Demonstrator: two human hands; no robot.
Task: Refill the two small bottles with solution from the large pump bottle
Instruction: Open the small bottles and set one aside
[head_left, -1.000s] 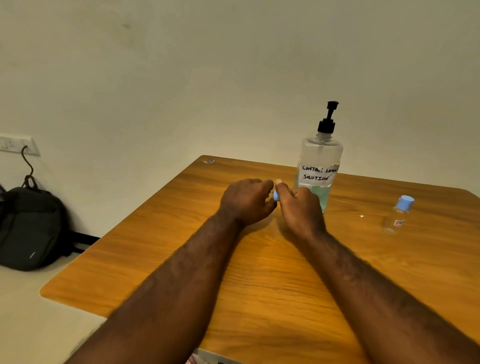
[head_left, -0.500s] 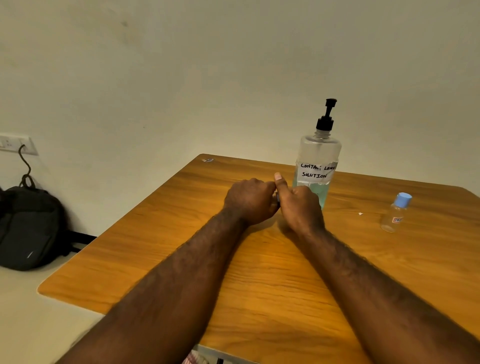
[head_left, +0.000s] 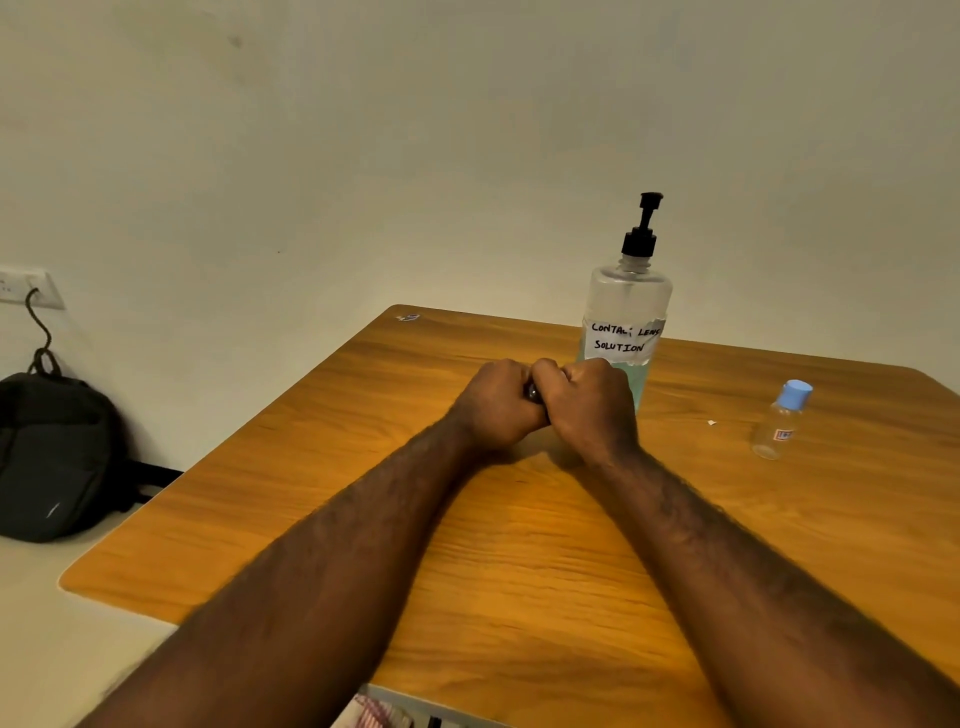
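The large clear pump bottle (head_left: 626, 317), with a black pump and a handwritten label, stands upright at the back of the wooden table (head_left: 519, 545). Just in front of it my left hand (head_left: 498, 402) and my right hand (head_left: 589, 402) are pressed together, both curled round one small bottle (head_left: 532, 392). Only a sliver of that bottle shows between them; its cap is hidden. A second small clear bottle (head_left: 779, 421) with a blue cap stands alone at the right, apart from both hands.
A black backpack (head_left: 52, 457) sits on the floor to the left against the wall, under a wall socket (head_left: 23, 288) with a cord. A tiny white scrap (head_left: 711, 423) lies on the table between the pump bottle and the capped small bottle.
The blue cap seen between my fingers a second ago is now covered. My right thumb, raised half a second ago, has folded down, and both hands have closed tighter together.
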